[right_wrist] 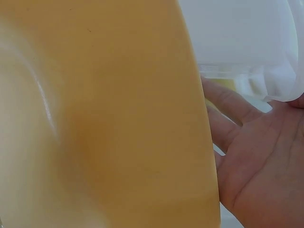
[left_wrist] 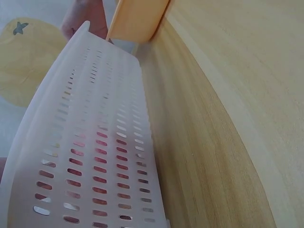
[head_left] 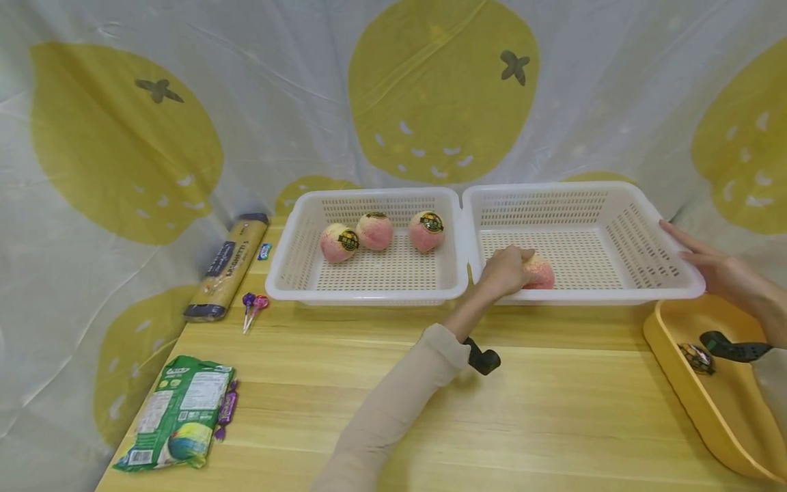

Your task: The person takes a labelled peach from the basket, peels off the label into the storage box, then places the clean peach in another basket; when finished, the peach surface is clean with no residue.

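From the head view, left hand (head_left: 505, 270) curled over the pink ball (head_left: 540, 273) inside the right basket (head_left: 670, 290), near its front-left corner; right hand (head_left: 713, 266) flat against the far right rim. At left wrist, only basket wall (left_wrist: 90, 156), grip not visible. At right wrist, open palm (right_wrist: 259, 161) under the rim.

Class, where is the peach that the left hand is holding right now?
In the head view, the peach sits inside the right white basket, at its front-left corner, gripped by the left hand.
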The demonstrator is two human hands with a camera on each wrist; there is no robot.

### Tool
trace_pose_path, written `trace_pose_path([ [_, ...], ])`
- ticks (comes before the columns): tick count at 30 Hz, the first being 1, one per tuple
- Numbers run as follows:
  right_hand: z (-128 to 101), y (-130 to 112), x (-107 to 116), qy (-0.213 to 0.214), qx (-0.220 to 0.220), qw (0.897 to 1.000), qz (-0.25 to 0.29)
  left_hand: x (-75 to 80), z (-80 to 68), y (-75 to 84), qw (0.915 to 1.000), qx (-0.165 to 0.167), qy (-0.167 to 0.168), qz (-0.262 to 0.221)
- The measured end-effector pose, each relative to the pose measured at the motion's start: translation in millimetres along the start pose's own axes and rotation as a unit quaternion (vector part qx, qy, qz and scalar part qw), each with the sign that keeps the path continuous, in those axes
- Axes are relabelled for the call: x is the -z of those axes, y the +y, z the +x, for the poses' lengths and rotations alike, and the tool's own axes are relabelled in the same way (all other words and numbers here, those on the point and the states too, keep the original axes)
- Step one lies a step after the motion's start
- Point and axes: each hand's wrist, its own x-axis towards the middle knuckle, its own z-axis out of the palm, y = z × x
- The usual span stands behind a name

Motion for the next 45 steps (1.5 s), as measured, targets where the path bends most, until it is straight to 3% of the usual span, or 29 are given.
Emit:
trace_pose_path([
  [3, 1, 0, 1, -0.023, 0.012, 0.999, 0.035, -0.1, 0.2, -0.3, 1.0000, -0.001, 0.002, 0.006],
  [5, 2, -1, 0, -0.025, 0.013, 0.999, 0.033, -0.8, -1.4, -0.5, 0.9993, -0.007, 0.021, 0.031],
  [9, 3, -2, -1, -0.012, 0.007, 1.000, 0.019, -1.6, -8.7, -0.1, 0.9909, -0.050, 0.078, 0.098],
  [11, 2, -2, 0, -0.007, 0.002, 1.000, 0.016, 2.5, -16.9, 0.4, 0.9871, -0.081, 0.097, 0.098],
  [14, 1, -3, 0, -0.001, -0.005, 1.000, 0.013, 18.9, -36.2, -1.4, 0.9843, -0.134, 0.100, 0.057],
  [18, 0, -4, 0, 0.011, -0.019, 1.000, -0.012, 58.1, -69.8, -18.0, 0.9801, -0.178, 0.087, -0.001],
  [21, -1, -5, -1, 0.018, -0.029, 0.999, -0.028, 94.1, -95.3, -45.2, 0.9769, -0.188, 0.099, -0.023],
  [25, -1, -8, -1, 0.019, -0.048, 0.997, -0.062, 144.9, -128.0, -100.3, 0.9736, -0.167, 0.151, -0.037],
  [27, 0, -13, -1, 0.023, -0.077, 0.990, -0.115, 168.4, -143.2, -134.6, 0.9722, -0.133, 0.189, -0.039],
  [31, 6, -32, -5, 0.017, -0.149, 0.964, -0.219, 201.7, -169.1, -204.8, 0.9648, -0.040, 0.255, -0.049],
  [33, 10, -47, -11, 0.015, -0.174, 0.952, -0.250, 209.9, -178.9, -234.1, 0.9621, 0.009, 0.263, -0.071],
  [35, 14, -64, -21, 0.020, -0.170, 0.944, -0.283, 213.9, -185.8, -255.3, 0.9626, 0.037, 0.250, -0.098],
  [39, 29, -104, -53, 0.031, -0.125, 0.929, -0.346, 214.3, -188.7, -278.2, 0.9670, 0.046, 0.188, -0.165],
  [42, 48, -138, -86, 0.011, -0.063, 0.938, -0.341, 212.4, -185.8, -286.4, 0.9694, 0.038, 0.161, -0.181],
  [45, 67, -173, -123, -0.015, -0.015, 0.945, -0.326, 210.7, -183.5, -291.5, 0.9707, 0.032, 0.156, -0.180],
])
